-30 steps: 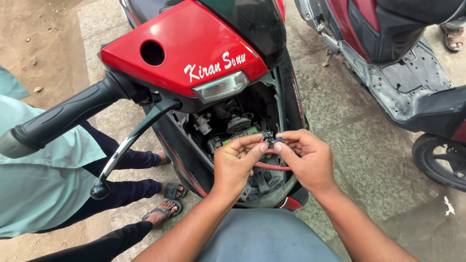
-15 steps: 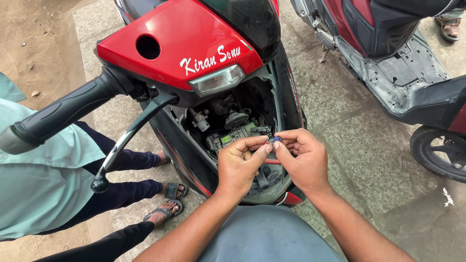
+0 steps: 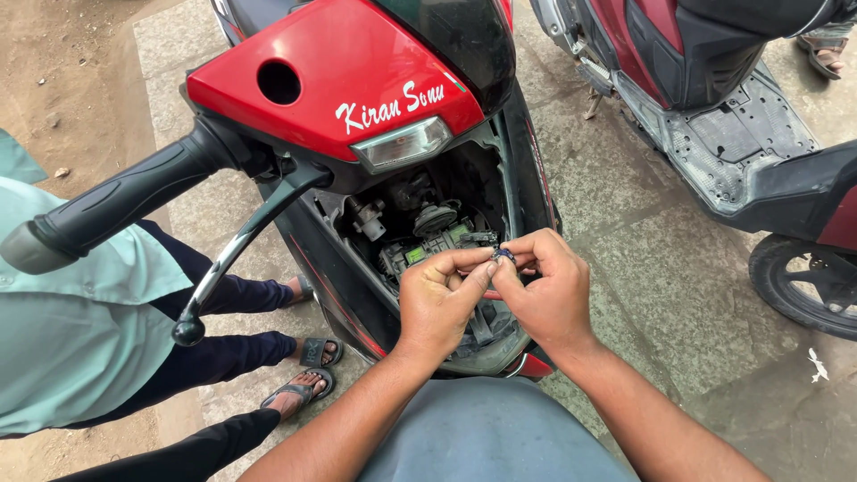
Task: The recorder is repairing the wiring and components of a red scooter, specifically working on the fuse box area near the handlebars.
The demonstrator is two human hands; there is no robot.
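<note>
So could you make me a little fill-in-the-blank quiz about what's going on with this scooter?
1. Both hands pinch a small dark part in front of the scooter's ____ front panel.
2. The cavity under the headlight is ____, with wiring showing.
3. The brake lever hangs under the black ____.
4. A person standing nearby wears ____ on the feet.

Missing words: red; open; handlebar grip; sandals

Both hands meet over the open front of a red scooter [image 3: 339,80]. The left hand [image 3: 437,303] and right hand [image 3: 544,290] pinch a small dark part [image 3: 503,255] between their fingertips, above exposed wiring [image 3: 420,236]. A handlebar grip [image 3: 107,210] and brake lever [image 3: 241,250] jut left; a second scooter [image 3: 714,116] stands right.
</note>
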